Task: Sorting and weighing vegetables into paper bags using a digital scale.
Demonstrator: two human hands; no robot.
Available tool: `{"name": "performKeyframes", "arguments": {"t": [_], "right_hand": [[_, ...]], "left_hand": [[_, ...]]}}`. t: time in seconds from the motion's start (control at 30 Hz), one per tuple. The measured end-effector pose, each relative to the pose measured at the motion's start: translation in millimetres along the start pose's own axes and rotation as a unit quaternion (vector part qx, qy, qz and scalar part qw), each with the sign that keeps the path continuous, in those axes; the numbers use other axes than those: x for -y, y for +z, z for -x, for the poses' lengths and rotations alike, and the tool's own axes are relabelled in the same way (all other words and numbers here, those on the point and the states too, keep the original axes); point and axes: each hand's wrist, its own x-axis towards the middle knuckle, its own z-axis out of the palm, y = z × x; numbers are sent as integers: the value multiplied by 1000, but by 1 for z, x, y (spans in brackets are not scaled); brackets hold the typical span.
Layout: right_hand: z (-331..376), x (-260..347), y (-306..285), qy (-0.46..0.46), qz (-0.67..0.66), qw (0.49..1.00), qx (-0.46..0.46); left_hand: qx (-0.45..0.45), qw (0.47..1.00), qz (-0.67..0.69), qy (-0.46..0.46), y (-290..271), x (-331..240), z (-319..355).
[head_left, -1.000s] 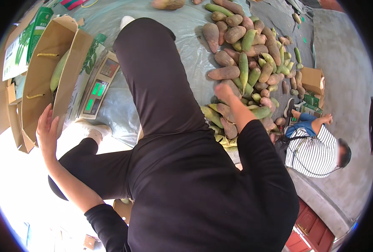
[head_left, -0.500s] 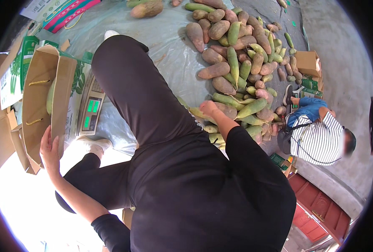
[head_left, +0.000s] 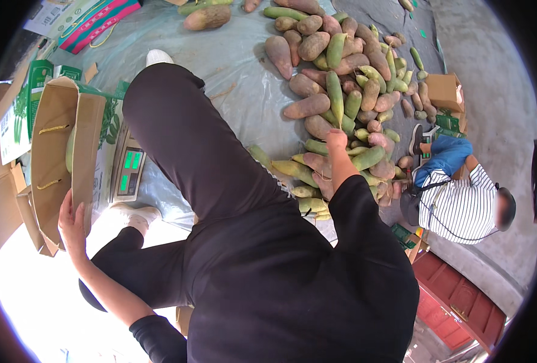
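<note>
Right hand: on my feed, the right hand (head_left: 337, 142) is at the tail of a long green radish (head_left: 335, 100); its fingers look curled together, but I cannot tell whether they pinch anything.
Left hand: I see the left hand (head_left: 72, 228) at the near end of an open cardboard box (head_left: 88, 163), thumb and fingers apart.
Radish: it lies on the heap of roots (head_left: 352, 103) along the right edge of the plastic sheet (head_left: 244, 78).
Box contents: I make out one pale green vegetable (head_left: 70, 151) inside, partly hidden; that much looks done.
Scale: the scale (head_left: 128, 169), display lit, sits beside the box toward the sheet's left edge.
Left over: I judge plenty, as the large heap lies loose, outside the box.
</note>
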Motion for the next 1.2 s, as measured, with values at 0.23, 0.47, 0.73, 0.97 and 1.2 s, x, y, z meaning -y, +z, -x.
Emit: {"name": "performKeyframes", "arguments": {"t": [0.23,0.47,0.73,0.97,1.2], "right_hand": [[-13,26,-31,177,-73,976,109],[0,52,-30,203,-140,951,186],[-15,37,-25,190,-372,909,20],[-16,84,-56,231,-467,854,12],[-15,170,-93,137,-614,771,96]], "left_hand": [[-16,997,-67,30,1,-13,1],[-22,997,-63,24,1,-12,9],[-48,997,-53,19,3,-23,10],[-86,995,6,51,-7,-13,18],[-103,993,-17,48,-18,-16,24]]}}
